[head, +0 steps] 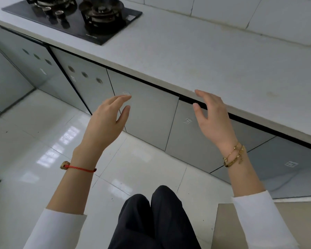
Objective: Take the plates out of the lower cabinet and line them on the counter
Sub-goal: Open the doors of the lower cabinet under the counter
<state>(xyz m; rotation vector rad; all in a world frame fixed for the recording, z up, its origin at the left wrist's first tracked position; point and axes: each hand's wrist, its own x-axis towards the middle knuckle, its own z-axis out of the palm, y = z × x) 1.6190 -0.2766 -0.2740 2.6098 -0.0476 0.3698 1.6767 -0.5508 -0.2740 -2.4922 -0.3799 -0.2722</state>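
Reaching with fingers spread and empty, the left hand (104, 123) and right hand (212, 117) near closed cabinet doors (147, 114) hiding any plates, so a hasty pull could pinch fingertips under the counter (187, 60).

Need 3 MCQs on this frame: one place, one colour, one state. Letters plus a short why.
1. Where is the gas hob?
A. on the counter, upper left
B. on the floor
C. inside a cabinet

2. What colour is the cord on the left wrist?
A. blue
B. red
C. green

3. What state are the lower cabinet doors in?
A. all shut
B. one swung wide open
C. removed

Answers:
1 A: the hob sits in the counter at the upper left.
2 B: a red cord circles the wrist below the left hand.
3 A: the door fronts lie flush; both the left hand and the right hand are open and hold nothing.
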